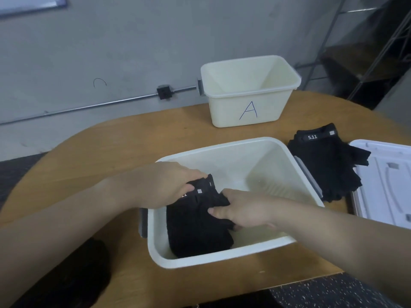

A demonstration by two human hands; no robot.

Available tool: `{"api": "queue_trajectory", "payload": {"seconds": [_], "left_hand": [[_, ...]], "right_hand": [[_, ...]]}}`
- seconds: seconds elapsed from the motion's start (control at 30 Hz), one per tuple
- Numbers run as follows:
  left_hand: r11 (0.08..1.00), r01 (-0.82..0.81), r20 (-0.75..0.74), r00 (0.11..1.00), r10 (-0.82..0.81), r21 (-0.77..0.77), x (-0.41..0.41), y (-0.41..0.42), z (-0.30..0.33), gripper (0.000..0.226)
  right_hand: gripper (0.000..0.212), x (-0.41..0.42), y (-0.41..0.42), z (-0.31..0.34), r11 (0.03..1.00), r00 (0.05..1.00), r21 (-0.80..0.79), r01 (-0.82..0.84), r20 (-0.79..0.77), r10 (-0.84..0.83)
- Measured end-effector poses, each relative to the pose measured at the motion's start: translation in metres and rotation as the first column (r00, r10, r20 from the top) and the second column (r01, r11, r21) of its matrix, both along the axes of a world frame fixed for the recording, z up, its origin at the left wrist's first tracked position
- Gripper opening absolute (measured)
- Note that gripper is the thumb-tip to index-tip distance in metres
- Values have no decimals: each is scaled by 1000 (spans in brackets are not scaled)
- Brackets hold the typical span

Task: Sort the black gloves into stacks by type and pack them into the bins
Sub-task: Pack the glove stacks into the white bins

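A rounded wooden surface (138,138) is seen spanning most of the view, with a grey wall behind it. At its near middle a large white bin (224,258) is set, its grey side handles showing at left and right. A stack of black gloves (198,232) is held inside this bin, against its left wall. The cuff end of the stack, at the far side, is gripped by the left hand (169,185), whose fingers and thumb are curled round it. The right edge of the stack is pinched by the right hand (242,211), with the thumb laid on top and the fingers tucked underneath. At the far right of the surface a smaller cream bin marked "A" (249,105) is placed, well apart from the near bin. A white lid (387,183) is laid at the right edge of the surface. Between this lid and the near bin a second stack of black gloves (327,163) is laid, its cuff label reading "5.11".
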State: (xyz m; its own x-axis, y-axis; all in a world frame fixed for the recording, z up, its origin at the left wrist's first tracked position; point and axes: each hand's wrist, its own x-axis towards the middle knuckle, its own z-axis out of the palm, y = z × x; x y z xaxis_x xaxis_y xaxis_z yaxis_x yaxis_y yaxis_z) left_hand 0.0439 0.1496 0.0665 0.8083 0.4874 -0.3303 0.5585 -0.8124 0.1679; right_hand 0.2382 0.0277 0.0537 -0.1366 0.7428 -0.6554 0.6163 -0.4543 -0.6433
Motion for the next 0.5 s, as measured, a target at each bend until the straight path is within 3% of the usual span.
{"api": "queue_trajectory", "payload": {"seconds": [0.3, 0.4, 0.5], "left_hand": [[1000, -22, -29, 999, 22, -16, -13, -21, 25, 46], [999, 25, 2, 1000, -25, 48, -3, -31, 48, 37], [994, 18, 50, 998, -23, 107, 23, -40, 83, 29]], "right_hand": [[51, 1, -41, 30, 961, 973, 205, -185, 174, 150], [45, 20, -59, 51, 910, 982, 396, -122, 182, 53], [32, 51, -75, 67, 762, 989, 647, 32, 89, -116]]}}
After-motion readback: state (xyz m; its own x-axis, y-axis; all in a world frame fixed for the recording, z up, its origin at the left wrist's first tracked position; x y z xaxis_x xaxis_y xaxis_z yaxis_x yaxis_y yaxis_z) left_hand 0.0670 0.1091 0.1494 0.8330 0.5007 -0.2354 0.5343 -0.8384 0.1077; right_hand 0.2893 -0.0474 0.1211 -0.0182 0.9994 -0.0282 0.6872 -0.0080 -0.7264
